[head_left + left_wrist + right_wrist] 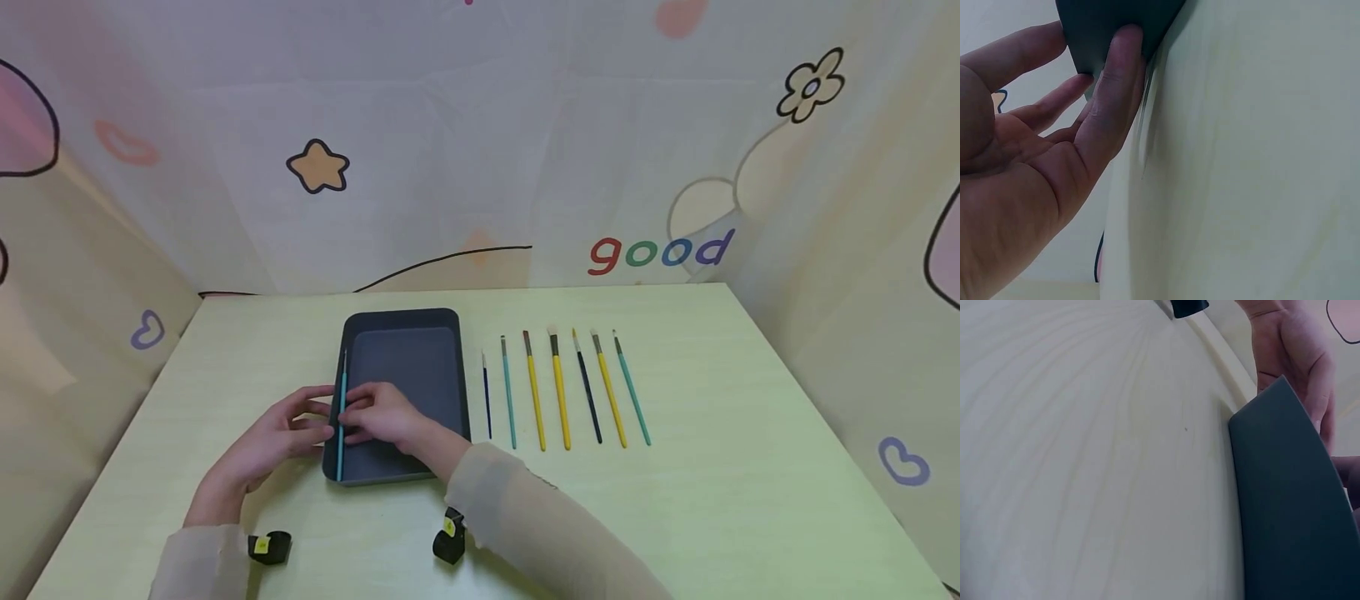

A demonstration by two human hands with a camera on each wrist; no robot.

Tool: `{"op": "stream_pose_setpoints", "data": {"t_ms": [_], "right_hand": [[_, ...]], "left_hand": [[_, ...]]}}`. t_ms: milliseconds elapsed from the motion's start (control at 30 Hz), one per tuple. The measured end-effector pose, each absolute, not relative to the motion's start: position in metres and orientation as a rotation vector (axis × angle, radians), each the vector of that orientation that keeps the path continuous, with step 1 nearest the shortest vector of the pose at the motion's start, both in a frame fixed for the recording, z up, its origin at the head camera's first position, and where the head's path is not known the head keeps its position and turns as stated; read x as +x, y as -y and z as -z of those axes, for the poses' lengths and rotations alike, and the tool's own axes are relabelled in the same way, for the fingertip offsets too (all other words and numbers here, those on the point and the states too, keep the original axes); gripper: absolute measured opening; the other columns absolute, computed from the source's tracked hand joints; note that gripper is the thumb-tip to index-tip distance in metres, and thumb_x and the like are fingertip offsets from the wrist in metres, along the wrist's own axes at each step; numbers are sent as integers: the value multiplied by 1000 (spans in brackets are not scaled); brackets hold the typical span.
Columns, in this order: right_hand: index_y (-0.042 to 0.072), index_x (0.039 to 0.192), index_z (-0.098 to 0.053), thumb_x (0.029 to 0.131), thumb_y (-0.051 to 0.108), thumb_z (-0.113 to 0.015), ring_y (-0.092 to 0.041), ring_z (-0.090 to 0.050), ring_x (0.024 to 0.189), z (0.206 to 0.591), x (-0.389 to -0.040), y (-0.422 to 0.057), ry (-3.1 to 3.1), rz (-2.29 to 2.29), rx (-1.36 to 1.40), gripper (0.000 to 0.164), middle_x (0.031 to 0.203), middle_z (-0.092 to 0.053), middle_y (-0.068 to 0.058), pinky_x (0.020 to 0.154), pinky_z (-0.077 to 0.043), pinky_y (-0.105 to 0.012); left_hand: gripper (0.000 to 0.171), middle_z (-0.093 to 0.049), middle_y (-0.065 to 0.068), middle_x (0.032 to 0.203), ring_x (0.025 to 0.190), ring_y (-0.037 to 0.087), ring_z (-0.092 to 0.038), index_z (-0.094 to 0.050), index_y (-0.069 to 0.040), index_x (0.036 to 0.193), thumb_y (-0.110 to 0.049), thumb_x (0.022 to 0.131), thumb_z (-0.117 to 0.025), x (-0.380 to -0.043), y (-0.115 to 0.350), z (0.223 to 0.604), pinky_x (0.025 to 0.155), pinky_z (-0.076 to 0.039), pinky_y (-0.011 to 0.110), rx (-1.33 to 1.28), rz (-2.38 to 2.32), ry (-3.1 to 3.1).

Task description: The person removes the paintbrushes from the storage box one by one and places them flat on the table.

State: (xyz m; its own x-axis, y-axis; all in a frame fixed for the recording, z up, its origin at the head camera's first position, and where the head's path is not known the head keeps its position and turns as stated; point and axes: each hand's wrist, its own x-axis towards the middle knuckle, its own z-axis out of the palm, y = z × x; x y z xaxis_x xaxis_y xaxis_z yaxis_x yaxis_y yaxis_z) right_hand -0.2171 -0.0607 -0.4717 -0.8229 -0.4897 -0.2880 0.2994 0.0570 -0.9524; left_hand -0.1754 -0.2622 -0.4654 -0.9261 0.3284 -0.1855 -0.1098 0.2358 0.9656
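Note:
A dark grey tray (450, 375) lies on the table, and a teal paintbrush (341, 458) runs lengthwise along its left inner side. My right hand (382, 415) reaches into the tray from the right and pinches that paintbrush near its middle. Against the outer left wall rests my left hand (281, 433), its fingertips touching the tray. Close up in the left wrist view, fairly straight fingers (1110, 94) lie on the dark wall. The tray's outer wall (1291, 506) fills the lower right of the right wrist view, hiding most of the right hand.
Right of the tray, several paintbrushes lie in a row, bristles away from me, among them a dark blue brush (487, 400), a thick yellow brush (560, 400) and a teal brush (633, 396). A printed curtain (450, 167) hangs behind the table (750, 467).

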Motion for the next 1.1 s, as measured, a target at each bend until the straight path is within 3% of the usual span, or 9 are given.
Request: {"op": "stream_pose_setpoints", "data": {"t_ms": [467,1100], "right_hand": [[-6,122,-60,93,-9,-67,-19,-69,74,473,-216,63,-1783,1884,-150,31,93,-68,-13,71,-63,-38],[-7,127,-57,93,-7,-68,-19,-67,79,450,-209,31,-1720,1930,-186,35,98,-66,-12,71,-63,-40]], "left_hand": [[66,-45,28,137,115,34,-61,-33,-4,157,-8,100,-66,-177,263,465,88,-59,42,174,-1743,-2155],[61,-47,28,136,110,33,-62,-35,-4,156,-12,103,-63,-177,257,463,88,-59,46,104,-1712,-2202]]}}
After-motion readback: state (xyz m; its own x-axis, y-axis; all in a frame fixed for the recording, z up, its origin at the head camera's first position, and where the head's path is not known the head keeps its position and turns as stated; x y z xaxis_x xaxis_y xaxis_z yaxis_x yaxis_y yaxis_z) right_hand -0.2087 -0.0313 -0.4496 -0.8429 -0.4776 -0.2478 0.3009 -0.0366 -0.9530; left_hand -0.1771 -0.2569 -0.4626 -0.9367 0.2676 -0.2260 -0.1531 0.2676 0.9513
